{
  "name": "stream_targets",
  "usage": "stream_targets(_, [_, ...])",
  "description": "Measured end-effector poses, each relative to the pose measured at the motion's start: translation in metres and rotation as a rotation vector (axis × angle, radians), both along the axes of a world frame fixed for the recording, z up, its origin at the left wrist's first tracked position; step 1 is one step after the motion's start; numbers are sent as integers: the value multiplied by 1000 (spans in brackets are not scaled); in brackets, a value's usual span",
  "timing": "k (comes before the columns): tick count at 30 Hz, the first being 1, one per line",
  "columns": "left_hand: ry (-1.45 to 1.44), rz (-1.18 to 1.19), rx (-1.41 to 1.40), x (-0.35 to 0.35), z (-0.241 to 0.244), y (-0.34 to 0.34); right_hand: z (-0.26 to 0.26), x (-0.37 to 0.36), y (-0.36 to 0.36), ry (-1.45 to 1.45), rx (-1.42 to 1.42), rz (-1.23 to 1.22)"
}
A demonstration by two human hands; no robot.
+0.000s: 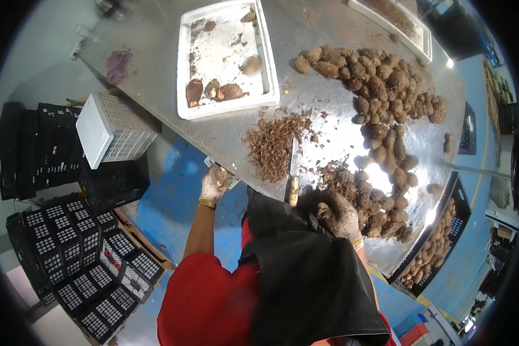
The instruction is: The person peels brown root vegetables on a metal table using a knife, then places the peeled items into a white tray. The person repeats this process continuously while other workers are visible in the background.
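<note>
My left hand, in a soiled pale work glove, is past the table's near edge. Its fingers curl around a pale brown tuber, over the rim of a light container partly hidden under the table. My right hand, in a dirty glove, is low over the near edge beside the heap of brown, taro-like tubers. Its fingers are bent; a dark blur by the fingertips hides whether it holds anything. A knife with a wooden handle lies between my hands, next to a mound of brown peelings.
On the metal table stands a white foam tray with several tubers in it. Another white tray is at the far right. Black crates and a white basket stand at left. A black crate of tubers is at right.
</note>
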State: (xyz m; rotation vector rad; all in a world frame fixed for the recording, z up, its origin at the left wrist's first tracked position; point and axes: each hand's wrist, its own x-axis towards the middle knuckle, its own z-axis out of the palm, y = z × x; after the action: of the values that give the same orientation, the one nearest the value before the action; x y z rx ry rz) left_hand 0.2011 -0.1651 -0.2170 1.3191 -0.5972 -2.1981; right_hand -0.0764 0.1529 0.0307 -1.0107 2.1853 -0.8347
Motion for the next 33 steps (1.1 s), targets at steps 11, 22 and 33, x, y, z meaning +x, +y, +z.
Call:
stream_targets(11, [258, 294, 324, -12, 54, 20, 5, 0, -9, 13, -29, -20])
stream_targets(22, [-577, -491, -720, -9, 42, 13, -2, 5, 0, -18, 24, -30])
stream_targets(33, [-1381, -1313, -1440, -22, -1, 2, -5, 6, -4, 18, 69, -12])
